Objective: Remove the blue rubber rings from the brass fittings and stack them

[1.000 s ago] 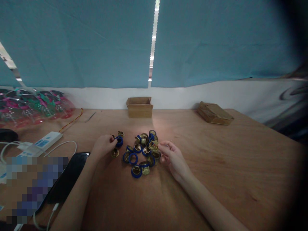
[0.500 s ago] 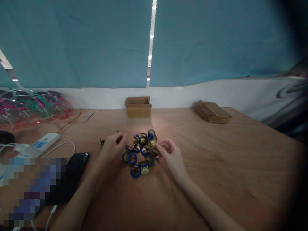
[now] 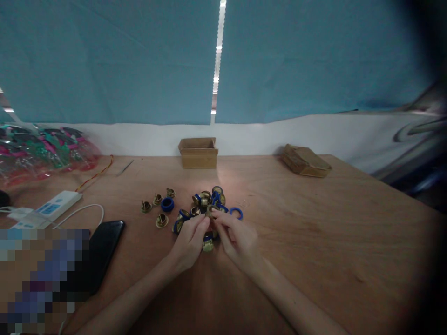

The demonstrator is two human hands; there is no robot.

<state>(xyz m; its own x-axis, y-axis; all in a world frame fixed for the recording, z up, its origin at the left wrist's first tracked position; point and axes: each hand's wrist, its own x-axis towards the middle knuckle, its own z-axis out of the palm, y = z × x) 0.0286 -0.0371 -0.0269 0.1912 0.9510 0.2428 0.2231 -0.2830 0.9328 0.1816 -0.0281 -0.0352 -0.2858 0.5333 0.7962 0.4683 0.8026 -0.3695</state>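
My left hand (image 3: 191, 238) and my right hand (image 3: 239, 236) meet over the pile, fingertips closed together on a small brass part (image 3: 211, 210). Under and behind them lies a pile of brass parts with blue rings (image 3: 217, 194), partly hidden by the hands. Left of the pile, several loose brass pieces (image 3: 161, 220) stand around a blue ring (image 3: 167, 204). Another thin blue ring (image 3: 236, 213) lies on the wood just right of the pile, behind my right hand.
An open cardboard box (image 3: 199, 158) stands at the back, a closed brown box (image 3: 305, 160) at back right. At left are a power strip (image 3: 52, 208), cables, a black phone (image 3: 106, 251), tweezers (image 3: 125, 167) and plastic-wrapped items (image 3: 45, 151) on the wooden table (image 3: 331, 242).
My left hand has moved right, off the loose brass pieces, to meet my right hand, which has shifted slightly left. A blue ring now shows right of the pile.
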